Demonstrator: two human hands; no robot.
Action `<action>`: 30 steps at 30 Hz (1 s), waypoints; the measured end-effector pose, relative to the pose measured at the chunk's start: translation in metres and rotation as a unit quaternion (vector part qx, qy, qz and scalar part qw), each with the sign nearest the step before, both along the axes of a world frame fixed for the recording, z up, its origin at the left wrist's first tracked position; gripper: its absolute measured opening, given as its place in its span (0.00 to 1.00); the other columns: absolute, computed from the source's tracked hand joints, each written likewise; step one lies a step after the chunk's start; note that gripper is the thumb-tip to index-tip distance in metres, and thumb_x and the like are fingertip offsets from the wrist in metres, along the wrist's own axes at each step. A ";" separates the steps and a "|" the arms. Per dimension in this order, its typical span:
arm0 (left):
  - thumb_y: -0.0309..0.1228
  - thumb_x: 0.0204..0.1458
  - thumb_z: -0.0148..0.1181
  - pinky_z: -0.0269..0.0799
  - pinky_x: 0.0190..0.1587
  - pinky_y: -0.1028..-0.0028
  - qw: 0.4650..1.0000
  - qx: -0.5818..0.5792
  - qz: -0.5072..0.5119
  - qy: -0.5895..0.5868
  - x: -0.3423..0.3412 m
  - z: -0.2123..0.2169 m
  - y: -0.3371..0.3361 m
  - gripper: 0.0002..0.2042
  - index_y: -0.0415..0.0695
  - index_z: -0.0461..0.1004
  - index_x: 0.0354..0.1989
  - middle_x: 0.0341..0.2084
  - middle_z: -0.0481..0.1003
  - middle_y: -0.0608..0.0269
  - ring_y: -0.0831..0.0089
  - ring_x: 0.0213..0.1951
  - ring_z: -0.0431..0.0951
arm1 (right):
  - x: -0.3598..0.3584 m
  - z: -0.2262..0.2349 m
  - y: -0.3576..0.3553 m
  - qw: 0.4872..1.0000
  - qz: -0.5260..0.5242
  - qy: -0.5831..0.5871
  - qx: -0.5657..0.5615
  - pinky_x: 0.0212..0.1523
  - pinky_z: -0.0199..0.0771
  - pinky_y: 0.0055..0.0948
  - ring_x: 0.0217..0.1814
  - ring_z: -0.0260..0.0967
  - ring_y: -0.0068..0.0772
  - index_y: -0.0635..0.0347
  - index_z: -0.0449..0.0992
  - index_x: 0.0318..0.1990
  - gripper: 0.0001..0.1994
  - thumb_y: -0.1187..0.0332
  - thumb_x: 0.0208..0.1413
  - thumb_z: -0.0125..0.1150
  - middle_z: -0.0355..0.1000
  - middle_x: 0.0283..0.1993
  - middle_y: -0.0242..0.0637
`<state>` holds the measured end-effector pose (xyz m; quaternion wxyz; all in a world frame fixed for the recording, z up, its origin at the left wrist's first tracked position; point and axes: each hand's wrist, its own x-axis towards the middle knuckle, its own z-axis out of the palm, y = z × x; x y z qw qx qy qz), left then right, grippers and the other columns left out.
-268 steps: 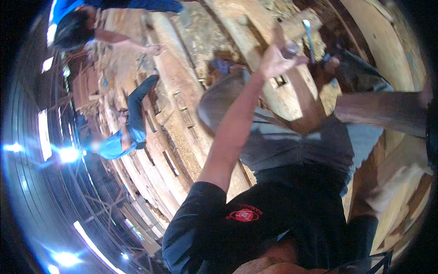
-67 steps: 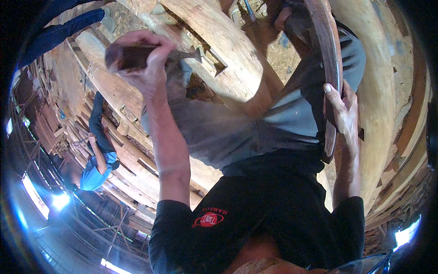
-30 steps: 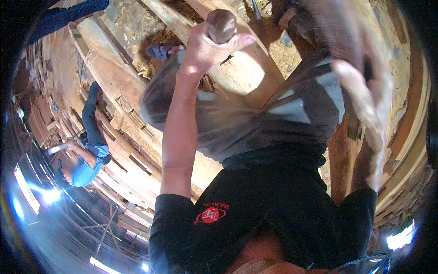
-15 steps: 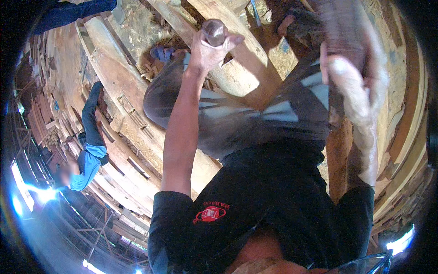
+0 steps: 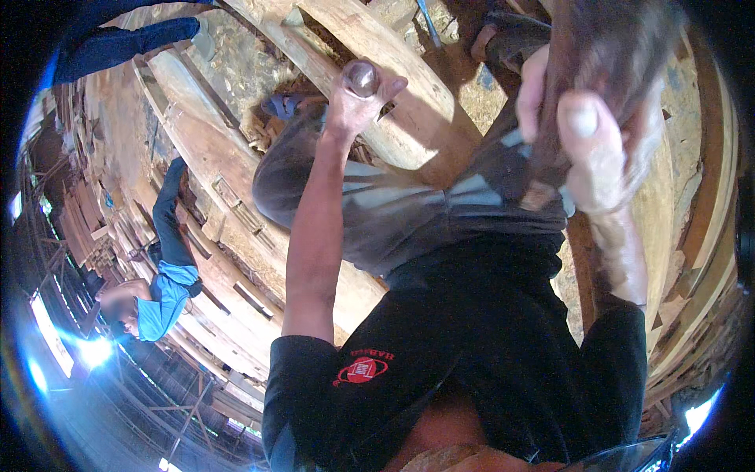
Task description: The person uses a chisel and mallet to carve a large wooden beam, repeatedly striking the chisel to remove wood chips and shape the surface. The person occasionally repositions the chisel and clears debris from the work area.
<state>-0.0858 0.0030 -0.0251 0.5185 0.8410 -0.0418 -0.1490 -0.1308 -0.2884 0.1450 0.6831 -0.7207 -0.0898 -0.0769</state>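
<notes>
My left hand is wrapped around an upright chisel, with the round, shiny butt of its handle facing up. Its blade is hidden below the fist. Underneath lies a thick pale timber beam between my legs, with a dark slot in it near my fingers. Raised at the right, close to the camera, my right hand grips a dark brown wooden mallet, the thumb lying along it. The mallet is blurred and its upper part runs out of view.
Another long beam with cut mortises lies to the left. Farther left a person in a blue shirt bends over timber; another person's dark trouser leg shows at upper left. A blue-handled tool lies ahead. Boards stand along the right.
My right hand and the mallet have shifted left and tilted, coming nearer the camera. My left hand sits slightly lower in view, still around the chisel. The person in blue has bent lower.
</notes>
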 end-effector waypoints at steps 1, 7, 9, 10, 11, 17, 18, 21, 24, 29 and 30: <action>0.32 0.52 0.76 0.74 0.33 0.75 0.999 -0.045 0.017 0.005 -0.001 -0.003 -0.005 0.12 0.43 0.77 0.33 0.26 0.78 0.69 0.80 0.28 0.75 | -0.004 -0.014 -0.006 0.995 0.021 -0.033 -0.096 0.44 0.76 0.35 0.41 0.76 0.38 0.69 0.62 0.68 0.33 0.61 0.61 0.65 0.77 0.45 0.49; 0.31 0.45 0.76 0.75 0.51 0.65 0.914 0.054 -0.403 -0.017 -0.030 0.014 -0.027 0.17 0.41 0.77 0.41 0.39 0.81 0.56 0.67 0.42 0.82 | -0.031 -0.069 -0.032 0.914 0.199 0.215 -0.282 0.60 0.77 0.46 0.61 0.76 0.53 0.64 0.62 0.71 0.37 0.59 0.58 0.71 0.76 0.57 0.60; 0.26 0.52 0.68 0.76 0.43 0.65 0.991 -0.019 -0.134 -0.025 -0.026 0.008 -0.011 0.08 0.42 0.76 0.37 0.30 0.78 0.58 0.68 0.34 0.79 | -0.046 -0.086 -0.033 0.944 0.114 0.223 -0.215 0.60 0.76 0.46 0.57 0.78 0.58 0.59 0.61 0.72 0.37 0.55 0.60 0.68 0.78 0.54 0.61; 0.24 0.55 0.63 0.77 0.38 0.66 0.998 -0.057 0.030 -0.008 -0.011 0.011 -0.006 0.03 0.42 0.75 0.35 0.26 0.77 0.59 0.69 0.30 0.78 | -0.050 -0.092 -0.036 0.951 0.079 0.236 -0.183 0.62 0.75 0.44 0.60 0.77 0.54 0.60 0.62 0.72 0.37 0.56 0.59 0.69 0.77 0.56 0.60; 0.21 0.58 0.59 0.77 0.34 0.66 0.985 -0.115 0.128 -0.003 0.010 0.018 -0.008 0.03 0.43 0.74 0.33 0.22 0.75 0.60 0.70 0.26 0.77 | -0.053 -0.091 -0.039 0.954 0.041 0.250 -0.159 0.64 0.73 0.42 0.63 0.76 0.50 0.61 0.63 0.71 0.37 0.56 0.59 0.70 0.76 0.58 0.58; 0.36 0.55 0.74 0.73 0.28 0.74 0.972 -0.225 0.052 -0.028 0.044 0.034 -0.011 0.14 0.40 0.75 0.31 0.20 0.76 0.64 0.76 0.24 0.76 | -0.023 -0.056 -0.058 0.976 -0.094 0.189 -0.055 0.68 0.67 0.40 0.66 0.71 0.43 0.69 0.62 0.71 0.40 0.63 0.55 0.74 0.72 0.65 0.50; 0.37 0.54 0.75 0.74 0.28 0.74 0.976 -0.211 0.054 -0.016 0.040 0.032 -0.011 0.15 0.41 0.75 0.32 0.20 0.76 0.64 0.76 0.24 0.77 | -0.019 -0.046 -0.057 0.974 -0.106 0.197 -0.023 0.68 0.67 0.40 0.67 0.70 0.42 0.70 0.61 0.72 0.40 0.63 0.55 0.75 0.71 0.66 0.51; 0.35 0.51 0.77 0.74 0.30 0.76 0.983 -0.177 0.023 0.050 0.031 0.001 0.005 0.15 0.41 0.75 0.32 0.22 0.77 0.65 0.77 0.25 0.78 | -0.005 -0.034 -0.057 0.985 -0.101 0.111 -0.081 0.41 0.70 0.30 0.39 0.72 0.33 0.69 0.67 0.61 0.34 0.53 0.55 0.70 0.74 0.42 0.45; 0.29 0.48 0.79 0.77 0.35 0.75 0.982 -0.161 0.085 0.054 0.015 -0.003 -0.006 0.14 0.42 0.76 0.33 0.26 0.79 0.67 0.78 0.29 0.79 | 0.004 -0.050 -0.052 0.983 -0.005 -0.010 -0.186 0.39 0.76 0.34 0.37 0.77 0.39 0.69 0.67 0.62 0.35 0.55 0.55 0.72 0.77 0.41 0.48; 0.30 0.52 0.75 0.78 0.37 0.73 0.982 0.006 0.034 -0.183 0.016 -0.011 -0.012 0.11 0.42 0.77 0.34 0.27 0.79 0.65 0.75 0.30 0.79 | 0.011 -0.050 -0.037 0.883 0.241 0.245 -0.320 0.64 0.74 0.42 0.65 0.73 0.54 0.59 0.64 0.71 0.36 0.61 0.56 0.73 0.75 0.61 0.52; 0.31 0.52 0.75 0.78 0.37 0.73 0.985 -0.052 0.053 -0.154 0.019 -0.013 -0.010 0.10 0.43 0.77 0.34 0.26 0.79 0.65 0.75 0.30 0.79 | 0.011 -0.048 -0.039 0.903 0.211 0.221 -0.301 0.64 0.74 0.42 0.65 0.73 0.53 0.60 0.64 0.71 0.36 0.62 0.56 0.73 0.75 0.61 0.52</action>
